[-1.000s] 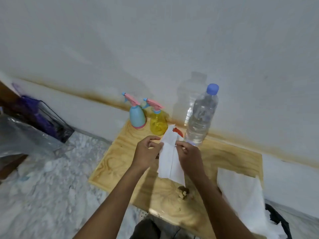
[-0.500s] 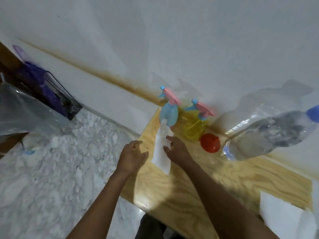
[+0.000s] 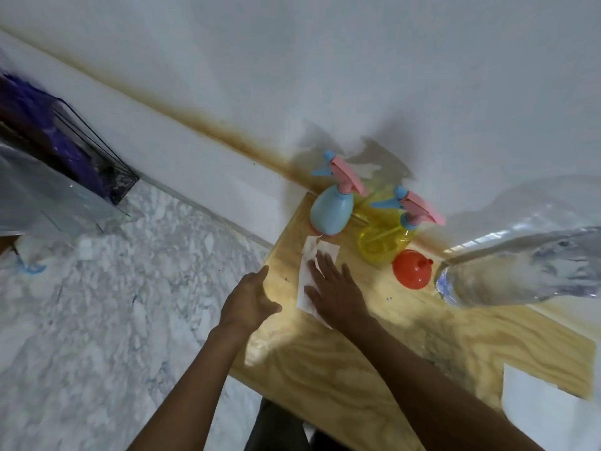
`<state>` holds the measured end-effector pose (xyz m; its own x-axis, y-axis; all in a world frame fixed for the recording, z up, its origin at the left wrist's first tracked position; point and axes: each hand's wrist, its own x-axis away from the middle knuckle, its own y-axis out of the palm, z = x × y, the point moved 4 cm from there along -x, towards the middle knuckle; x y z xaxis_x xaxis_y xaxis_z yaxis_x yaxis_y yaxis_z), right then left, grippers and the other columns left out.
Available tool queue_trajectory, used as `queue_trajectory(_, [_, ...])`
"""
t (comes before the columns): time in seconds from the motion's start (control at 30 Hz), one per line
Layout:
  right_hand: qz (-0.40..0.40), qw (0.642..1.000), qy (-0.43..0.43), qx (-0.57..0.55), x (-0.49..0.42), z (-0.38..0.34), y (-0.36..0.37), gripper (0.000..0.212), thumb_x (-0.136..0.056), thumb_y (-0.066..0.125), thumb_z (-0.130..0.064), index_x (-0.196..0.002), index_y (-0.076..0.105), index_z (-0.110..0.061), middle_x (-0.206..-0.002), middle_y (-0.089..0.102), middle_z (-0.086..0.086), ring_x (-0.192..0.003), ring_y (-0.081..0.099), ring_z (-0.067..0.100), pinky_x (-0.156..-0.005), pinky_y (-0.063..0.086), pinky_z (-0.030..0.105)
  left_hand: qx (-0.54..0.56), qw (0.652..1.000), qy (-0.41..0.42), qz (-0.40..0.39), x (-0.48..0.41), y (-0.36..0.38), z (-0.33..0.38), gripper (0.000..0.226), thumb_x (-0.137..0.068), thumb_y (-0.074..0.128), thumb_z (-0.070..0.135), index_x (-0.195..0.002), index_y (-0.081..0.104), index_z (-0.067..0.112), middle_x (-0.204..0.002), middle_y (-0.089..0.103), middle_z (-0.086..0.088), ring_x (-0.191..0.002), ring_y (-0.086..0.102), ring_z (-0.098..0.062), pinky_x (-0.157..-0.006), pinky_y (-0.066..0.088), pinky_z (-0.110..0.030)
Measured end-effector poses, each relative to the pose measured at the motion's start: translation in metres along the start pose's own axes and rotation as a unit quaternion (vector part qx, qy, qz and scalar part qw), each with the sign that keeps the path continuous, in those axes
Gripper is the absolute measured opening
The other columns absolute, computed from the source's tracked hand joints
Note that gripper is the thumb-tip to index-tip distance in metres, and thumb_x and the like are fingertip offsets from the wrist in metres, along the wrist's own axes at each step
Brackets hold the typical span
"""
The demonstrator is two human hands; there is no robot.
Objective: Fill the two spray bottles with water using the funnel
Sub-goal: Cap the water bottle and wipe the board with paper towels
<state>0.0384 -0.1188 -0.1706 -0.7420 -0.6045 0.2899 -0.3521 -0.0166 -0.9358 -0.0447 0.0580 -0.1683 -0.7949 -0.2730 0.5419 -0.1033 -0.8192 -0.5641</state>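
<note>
A blue spray bottle (image 3: 330, 211) and a yellow spray bottle (image 3: 383, 244), both with pink trigger heads on, stand at the back left of the wooden table (image 3: 374, 369). An orange funnel (image 3: 410, 270) lies just right of the yellow one. A large clear water bottle (image 3: 520, 275) with water in it stands further right, stretched by the lens. My right hand (image 3: 335, 289) lies flat, fingers spread, on a white tissue (image 3: 307, 275) on the table in front of the blue bottle. My left hand (image 3: 250, 301) hovers at the table's left edge, holding nothing.
More white tissue (image 3: 546, 415) lies at the table's right front corner. The white wall runs right behind the bottles. A marble floor (image 3: 113, 304) lies to the left, with a dark wire basket (image 3: 97, 164) and clear plastic sheeting (image 3: 39, 196) at far left.
The tissue went from held up between both hands to lying on the table under my right palm. My left hand let go of it. My view swung left and down.
</note>
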Motion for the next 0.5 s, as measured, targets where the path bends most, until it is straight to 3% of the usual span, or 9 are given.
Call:
queue_trajectory(0.17, [-0.01,1.0,-0.004,0.0,-0.02,-0.008,0.005,0.06,-0.095,0.034,-0.039,-0.145,0.044,-0.006,-0.152,0.043,0.016,-0.139,0.044,0.033,-0.104,0.043,0.057,-0.002,1.0,0.001,0.01,-0.001,0.002,-0.001,0.092,-0.075,0.085,0.029,-0.152,0.034,0.028,-0.146,0.045,0.001,-0.128,0.049,-0.015,-0.093,0.039,-0.021])
queue_trajectory(0.27, [-0.014,1.0,-0.024,0.009,-0.035,-0.014,0.0,0.06,-0.103,0.038,-0.037,-0.154,0.024,-0.009,-0.163,0.02,0.012,-0.151,0.019,0.029,-0.119,0.022,0.056,-0.003,1.0,0.0,0.014,-0.002,0.004,-0.002,0.093,-0.074,0.085,0.03,-0.152,0.034,0.029,-0.145,0.046,0.002,-0.126,0.05,-0.014,-0.091,0.039,-0.02])
queue_trajectory(0.3, [-0.006,1.0,-0.019,0.007,-0.039,-0.015,-0.003,0.06,-0.102,0.04,-0.038,-0.154,0.025,-0.012,-0.163,0.02,0.01,-0.152,0.018,0.027,-0.121,0.017,0.055,-0.001,1.0,-0.001,0.014,-0.002,0.004,-0.002,0.093,-0.074,0.085,0.03,-0.151,0.035,0.029,-0.145,0.046,0.002,-0.125,0.05,-0.013,-0.09,0.039,-0.02])
queue_trajectory(0.4, [0.073,0.997,0.018,-0.003,-0.039,-0.015,-0.016,0.055,-0.09,0.061,-0.045,-0.138,0.052,-0.018,-0.147,0.05,0.007,-0.136,0.046,0.028,-0.116,0.028,0.05,0.006,1.0,0.0,0.015,-0.001,0.004,-0.002,0.091,-0.075,0.085,0.029,-0.151,0.035,0.029,-0.145,0.045,0.002,-0.126,0.05,-0.014,-0.09,0.039,-0.02])
queue_trajectory(0.5, [0.129,0.992,0.009,-0.011,-0.036,-0.014,-0.021,0.064,-0.076,0.074,-0.041,-0.131,0.055,-0.016,-0.141,0.054,0.01,-0.129,0.052,0.031,-0.109,0.04,0.049,0.002,1.0,0.0,0.015,0.0,0.003,0.0,0.091,-0.076,0.084,0.029,-0.151,0.035,0.03,-0.146,0.045,0.003,-0.126,0.05,-0.014,-0.09,0.039,-0.021])
